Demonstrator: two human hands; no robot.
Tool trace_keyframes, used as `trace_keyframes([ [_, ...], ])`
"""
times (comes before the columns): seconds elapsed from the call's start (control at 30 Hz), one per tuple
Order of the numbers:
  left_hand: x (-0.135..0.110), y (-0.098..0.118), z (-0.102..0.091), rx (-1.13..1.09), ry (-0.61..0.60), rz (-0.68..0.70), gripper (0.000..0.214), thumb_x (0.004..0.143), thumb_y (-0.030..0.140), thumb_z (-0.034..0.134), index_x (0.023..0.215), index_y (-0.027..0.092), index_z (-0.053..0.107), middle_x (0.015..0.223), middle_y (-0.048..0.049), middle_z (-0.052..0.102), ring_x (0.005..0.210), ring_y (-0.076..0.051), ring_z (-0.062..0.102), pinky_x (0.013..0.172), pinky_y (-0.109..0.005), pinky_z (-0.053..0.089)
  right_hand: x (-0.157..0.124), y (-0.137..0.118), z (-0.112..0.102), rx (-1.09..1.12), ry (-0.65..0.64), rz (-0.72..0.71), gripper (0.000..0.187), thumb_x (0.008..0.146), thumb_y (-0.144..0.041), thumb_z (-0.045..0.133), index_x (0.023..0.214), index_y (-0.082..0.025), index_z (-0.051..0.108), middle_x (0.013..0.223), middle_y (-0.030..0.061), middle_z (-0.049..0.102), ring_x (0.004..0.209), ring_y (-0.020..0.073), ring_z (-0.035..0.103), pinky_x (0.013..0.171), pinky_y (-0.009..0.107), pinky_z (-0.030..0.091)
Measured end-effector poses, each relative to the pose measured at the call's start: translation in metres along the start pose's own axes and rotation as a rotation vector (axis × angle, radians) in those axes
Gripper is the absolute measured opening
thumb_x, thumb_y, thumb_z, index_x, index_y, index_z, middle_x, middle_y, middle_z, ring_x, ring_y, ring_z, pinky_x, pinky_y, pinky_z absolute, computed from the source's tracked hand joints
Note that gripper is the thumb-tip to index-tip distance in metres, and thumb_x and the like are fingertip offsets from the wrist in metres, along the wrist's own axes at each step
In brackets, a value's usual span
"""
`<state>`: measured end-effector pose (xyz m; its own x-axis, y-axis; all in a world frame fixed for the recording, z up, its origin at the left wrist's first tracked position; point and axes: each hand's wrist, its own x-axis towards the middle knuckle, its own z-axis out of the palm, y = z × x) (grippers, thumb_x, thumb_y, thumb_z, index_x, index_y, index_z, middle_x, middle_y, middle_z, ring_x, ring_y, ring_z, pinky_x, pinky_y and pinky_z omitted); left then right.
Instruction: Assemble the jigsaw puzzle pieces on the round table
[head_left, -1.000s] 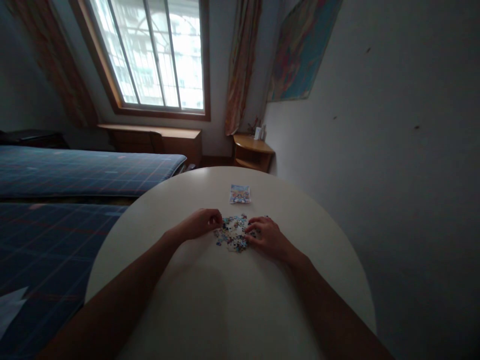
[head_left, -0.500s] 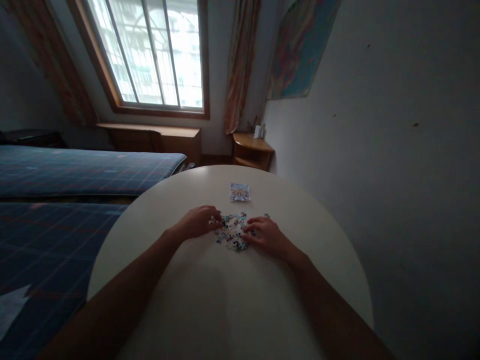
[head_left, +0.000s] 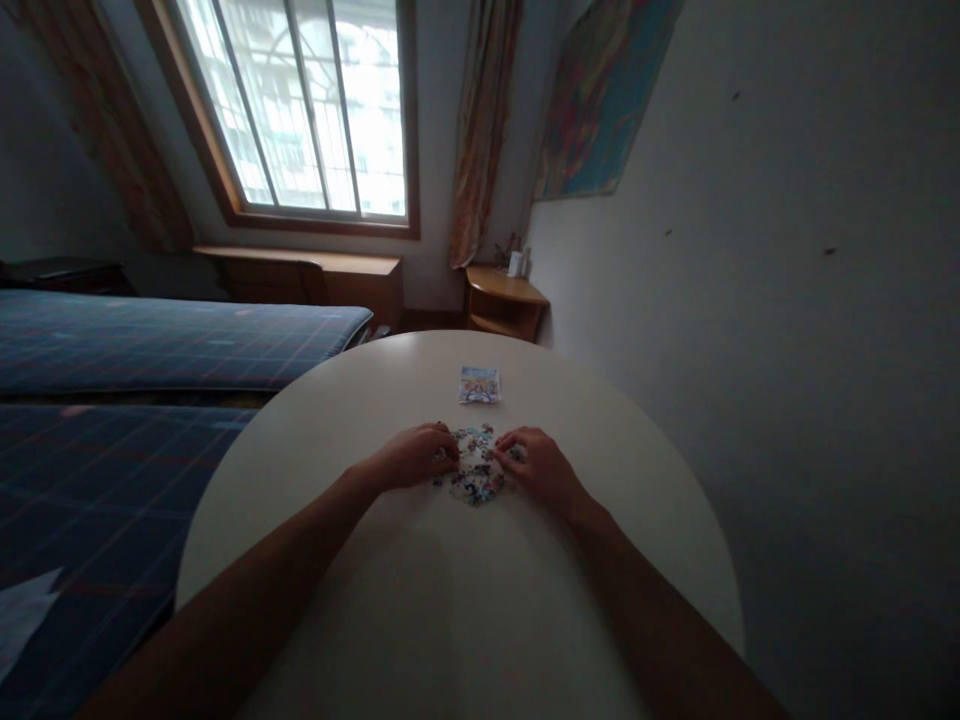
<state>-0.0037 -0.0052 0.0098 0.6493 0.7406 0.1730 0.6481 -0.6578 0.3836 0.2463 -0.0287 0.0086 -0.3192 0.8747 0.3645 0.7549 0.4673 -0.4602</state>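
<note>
Small multicoloured jigsaw puzzle pieces lie in a loose pile on the round white table. At the pile's left side, my left hand rests with curved fingers, its thumb a little apart from them. A few pieces show in that gap. My right hand cups the right side, index finger and thumb apart, with some pieces between them. Neither hand visibly lifts a piece. Beyond the pile lies a small flat picture packet with a blue and tan print.
A bed with a blue plaid mattress stands left of the table, with white paper at its near end. The white wall runs along the right. A wooden corner shelf and a desk stand beyond.
My left hand has moved right, and the left part of the pile is pushed inward. My right hand has shifted slightly, its fingers more curled. The pile is narrower; the packet has stayed put.
</note>
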Motion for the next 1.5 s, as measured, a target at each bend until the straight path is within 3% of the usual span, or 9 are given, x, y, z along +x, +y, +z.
trace_keyframes([
  [0.13, 0.001, -0.001, 0.002, -0.007, 0.009, -0.024, 0.015, 0.088, 0.033, 0.063, 0.091, 0.021, 0.070, 0.093, -0.0044, 0.066, 0.085, -0.019, 0.063, 0.076, -0.027, 0.045, 0.003, 0.006, -0.002, -0.060, 0.027, 0.032, 0.008, 0.085, -0.025, 0.069, 0.080, -0.019, 0.072, 0.094, 0.0086, 0.073, 0.094, 0.0239, 0.063, 0.091, 0.038, 0.044],
  [0.3, 0.002, 0.003, 0.000, -0.013, 0.006, -0.050, 0.010, 0.085, 0.029, 0.064, 0.086, 0.020, 0.069, 0.085, -0.0034, 0.068, 0.078, -0.018, 0.062, 0.070, -0.025, 0.045, 0.002, 0.008, -0.003, -0.071, -0.029, 0.019, 0.008, 0.082, -0.027, 0.072, 0.078, -0.022, 0.075, 0.093, 0.0062, 0.072, 0.093, 0.0229, 0.063, 0.089, 0.036, 0.045],
  [0.47, 0.003, 0.001, -0.002, -0.016, 0.046, -0.061, 0.010, 0.085, 0.023, 0.060, 0.088, 0.020, 0.069, 0.084, -0.0023, 0.069, 0.076, -0.017, 0.062, 0.069, -0.024, 0.046, -0.001, 0.027, -0.025, -0.066, -0.032, 0.079, 0.017, 0.088, -0.032, 0.064, 0.088, -0.022, 0.077, 0.099, 0.0076, 0.072, 0.093, 0.0215, 0.065, 0.089, 0.035, 0.046],
  [0.6, 0.003, -0.003, -0.001, 0.001, 0.110, -0.068, 0.011, 0.087, 0.023, 0.058, 0.090, 0.021, 0.069, 0.088, -0.0023, 0.069, 0.078, -0.016, 0.062, 0.072, -0.024, 0.047, -0.006, 0.043, -0.038, -0.071, -0.106, 0.154, 0.015, 0.083, -0.033, 0.067, 0.083, -0.021, 0.078, 0.086, 0.0065, 0.072, 0.080, 0.0202, 0.066, 0.074, 0.031, 0.048],
  [0.8, 0.000, -0.003, -0.003, 0.058, 0.130, -0.075, 0.012, 0.089, 0.022, 0.058, 0.087, 0.023, 0.070, 0.096, -0.0022, 0.067, 0.085, -0.017, 0.062, 0.077, -0.025, 0.046, -0.009, 0.037, -0.027, -0.063, -0.162, 0.189, 0.021, 0.081, -0.037, 0.069, 0.092, -0.021, 0.078, 0.089, 0.0068, 0.070, 0.076, 0.0186, 0.064, 0.071, 0.029, 0.048],
  [1.03, -0.001, -0.007, -0.001, 0.063, 0.072, -0.068, 0.011, 0.089, 0.029, 0.062, 0.088, 0.024, 0.072, 0.091, -0.0024, 0.067, 0.080, -0.018, 0.063, 0.073, -0.026, 0.045, -0.008, 0.032, -0.026, -0.062, -0.184, 0.218, 0.015, 0.078, -0.030, 0.068, 0.084, -0.019, 0.076, 0.087, 0.0079, 0.069, 0.077, 0.0194, 0.063, 0.070, 0.029, 0.046],
  [1.23, -0.002, 0.004, 0.001, 0.017, 0.011, 0.049, 0.020, 0.090, 0.036, 0.064, 0.104, 0.025, 0.072, 0.098, -0.0040, 0.067, 0.092, -0.020, 0.062, 0.082, -0.027, 0.046, -0.010, 0.034, -0.027, -0.030, -0.229, 0.245, 0.015, 0.075, -0.031, 0.070, 0.081, -0.019, 0.075, 0.083, 0.0067, 0.071, 0.075, 0.0192, 0.063, 0.066, 0.028, 0.045],
  [1.5, 0.000, 0.003, 0.007, -0.026, 0.005, 0.102, 0.017, 0.090, 0.035, 0.065, 0.098, 0.021, 0.071, 0.099, -0.0047, 0.066, 0.098, -0.021, 0.060, 0.087, -0.029, 0.045, -0.010, 0.031, -0.031, 0.029, -0.294, 0.265, 0.020, 0.075, -0.035, 0.069, 0.084, -0.018, 0.075, 0.081, 0.0056, 0.072, 0.073, 0.0172, 0.064, 0.063, 0.025, 0.044],
])
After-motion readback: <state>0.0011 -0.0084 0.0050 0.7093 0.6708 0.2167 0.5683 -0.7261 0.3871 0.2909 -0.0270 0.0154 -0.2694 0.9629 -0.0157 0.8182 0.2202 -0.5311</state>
